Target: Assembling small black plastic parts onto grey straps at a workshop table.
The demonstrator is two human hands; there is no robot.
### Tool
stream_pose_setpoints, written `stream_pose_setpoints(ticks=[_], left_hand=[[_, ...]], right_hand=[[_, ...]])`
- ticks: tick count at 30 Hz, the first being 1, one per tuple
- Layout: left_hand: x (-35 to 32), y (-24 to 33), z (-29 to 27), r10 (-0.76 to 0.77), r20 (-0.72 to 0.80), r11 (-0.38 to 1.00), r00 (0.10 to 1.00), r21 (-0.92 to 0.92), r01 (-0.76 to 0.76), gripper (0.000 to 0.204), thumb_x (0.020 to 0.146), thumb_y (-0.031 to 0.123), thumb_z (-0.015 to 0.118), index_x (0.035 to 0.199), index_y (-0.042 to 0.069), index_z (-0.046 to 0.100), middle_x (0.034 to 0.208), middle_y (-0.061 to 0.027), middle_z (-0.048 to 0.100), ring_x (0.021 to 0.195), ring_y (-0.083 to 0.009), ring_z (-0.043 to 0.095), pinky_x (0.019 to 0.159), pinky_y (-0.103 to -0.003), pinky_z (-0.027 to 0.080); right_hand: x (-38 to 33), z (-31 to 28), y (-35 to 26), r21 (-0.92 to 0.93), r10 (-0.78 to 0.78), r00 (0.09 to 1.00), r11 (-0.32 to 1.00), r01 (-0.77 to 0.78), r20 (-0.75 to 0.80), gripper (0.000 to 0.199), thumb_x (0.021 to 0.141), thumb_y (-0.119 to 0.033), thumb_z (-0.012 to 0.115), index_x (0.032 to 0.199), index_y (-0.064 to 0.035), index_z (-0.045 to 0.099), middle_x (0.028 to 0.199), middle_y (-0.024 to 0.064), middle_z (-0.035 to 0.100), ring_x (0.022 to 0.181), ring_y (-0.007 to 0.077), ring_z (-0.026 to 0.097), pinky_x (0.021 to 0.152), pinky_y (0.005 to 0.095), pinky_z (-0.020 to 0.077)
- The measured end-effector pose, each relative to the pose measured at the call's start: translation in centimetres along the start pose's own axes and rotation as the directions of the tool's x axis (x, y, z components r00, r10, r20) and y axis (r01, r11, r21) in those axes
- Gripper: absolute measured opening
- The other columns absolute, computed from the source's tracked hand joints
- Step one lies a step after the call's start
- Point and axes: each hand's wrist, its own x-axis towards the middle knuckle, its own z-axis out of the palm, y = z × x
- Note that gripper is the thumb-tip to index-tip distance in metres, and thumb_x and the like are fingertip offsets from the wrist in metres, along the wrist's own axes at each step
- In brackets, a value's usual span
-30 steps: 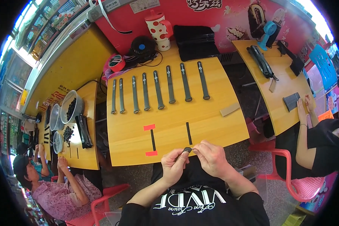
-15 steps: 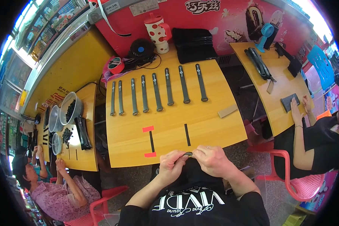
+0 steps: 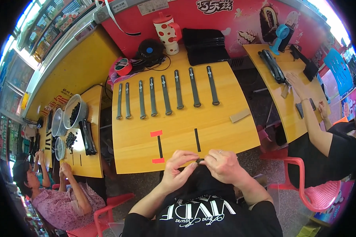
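Observation:
At the table's front edge, my left hand (image 3: 175, 169) and my right hand (image 3: 223, 166) meet over a small dark strap (image 3: 200, 160), mostly covered by fingers. My right fingers are closed on it in a pinch. My left thumb and fingertips meet its other side, with the hand more loosely curved. Beyond them lie a black strip (image 3: 197, 140) on the wooden table (image 3: 178, 130) and another black strip (image 3: 160, 147) between two red tape pieces (image 3: 156, 133). Farther back, several dark grey straps (image 3: 165, 94) with rounded ends lie in a row.
A flat beige piece (image 3: 239, 115) lies at right. Behind the straps stand a black fan (image 3: 149, 49), a spotted tumbler (image 3: 167, 35) and stacked black packages (image 3: 205, 47). Co-workers sit at both sides; bowls of black parts (image 3: 75, 112) stand on the left table.
My left fingers have straightened and loosened somewhat around the strap, while my right hand stays nearly in place. The right-hand co-worker's arm has reached forward across their table.

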Motion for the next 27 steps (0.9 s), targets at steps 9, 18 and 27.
stream_pose_setpoints(ticks=[9, 18, 27], left_hand=[[2.2, 0.8, -3.3, -0.462, 0.507, 0.795, 0.727, -0.127, 0.594, 0.019, 0.093, 0.013, 0.059, 0.093, -0.003, 0.07, 0.081, -0.0017, 0.067, 0.07, -0.0078, 0.061, 0.059, -0.023, 0.048], [3.4, -0.4, -4.1, -0.413, 0.69, 0.752, 0.595, -0.11, 0.65, 0.019, 0.091, 0.017, 0.065, 0.094, -0.001, 0.072, 0.068, -0.0025, 0.066, 0.057, -0.0051, 0.058, 0.047, -0.019, 0.044], [3.7, -0.5, -4.4, -0.393, 0.759, 0.756, 0.519, -0.055, 0.653, 0.016, 0.088, 0.014, 0.064, 0.088, 0.001, 0.073, 0.067, -0.0009, 0.065, 0.057, -0.0043, 0.059, 0.046, -0.019, 0.044]], right_hand=[[0.3, -0.3, 0.3, 0.026, -0.161, 0.976, 0.987, 0.159, 0.148, 0.022, 0.078, -0.019, 0.07, 0.069, -0.008, 0.054, 0.066, 0.0063, 0.05, 0.058, 0.0232, 0.059, 0.05, 0.0348, 0.0443], [0.4, -0.3, 0.1, 0.156, -0.178, 0.961, 0.977, 0.147, 0.211, 0.026, 0.079, -0.019, 0.07, 0.068, -0.0065, 0.051, 0.065, 0.0078, 0.052, 0.058, 0.0257, 0.059, 0.049, 0.0362, 0.0442], [0.7, -0.3, -0.4, 0.21, -0.213, 0.93, 0.965, 0.153, 0.298, 0.025, 0.079, -0.017, 0.07, 0.068, -0.0059, 0.051, 0.066, 0.0084, 0.053, 0.058, 0.027, 0.059, 0.049, 0.0375, 0.0436]])
